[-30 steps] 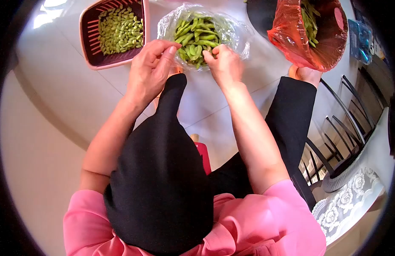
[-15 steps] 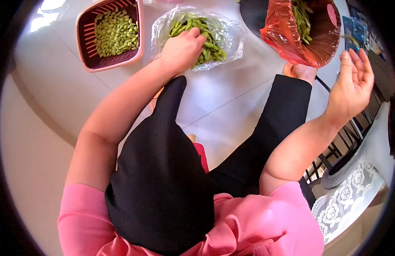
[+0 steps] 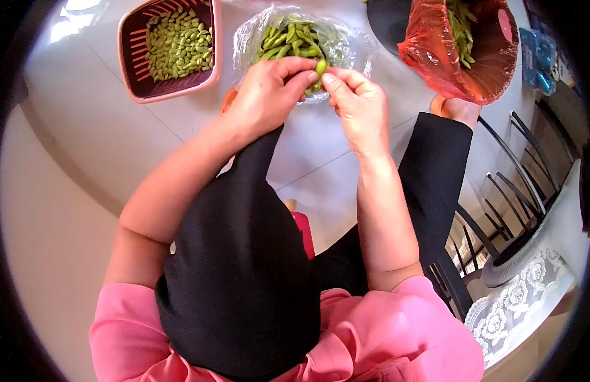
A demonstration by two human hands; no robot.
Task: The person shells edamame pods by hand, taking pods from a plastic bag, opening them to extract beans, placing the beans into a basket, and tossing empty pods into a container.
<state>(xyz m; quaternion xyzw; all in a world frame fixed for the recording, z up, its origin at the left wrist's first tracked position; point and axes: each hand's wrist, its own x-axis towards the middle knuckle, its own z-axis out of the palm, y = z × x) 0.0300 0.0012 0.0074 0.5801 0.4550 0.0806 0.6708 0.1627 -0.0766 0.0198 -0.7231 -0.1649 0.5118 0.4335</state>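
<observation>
A green soybean pod [image 3: 321,67] is pinched between both hands, just in front of the pile. My left hand [image 3: 269,92] has its thumb and forefinger closed on one side of it. On the other side, my right hand [image 3: 358,105] grips it with thumb and fingertips. Behind them, many green pods [image 3: 291,41] lie in an opened clear plastic bag [image 3: 349,44] on the floor. Shelled beans [image 3: 177,48] cover the bottom of a pink and dark basket [image 3: 132,57] at the upper left.
A red plastic bag [image 3: 428,67] at the upper right stands open with pods [image 3: 460,38] inside. Past it is a blue package [image 3: 538,60]. A black metal rack [image 3: 518,191] and a lace-covered surface [image 3: 514,299] are on the right. My bare foot [image 3: 460,111] rests near the red bag.
My right hand has come in from beside the red bag to meet my left hand. My left hand has drawn back slightly from the pile, and both now hold a pod.
</observation>
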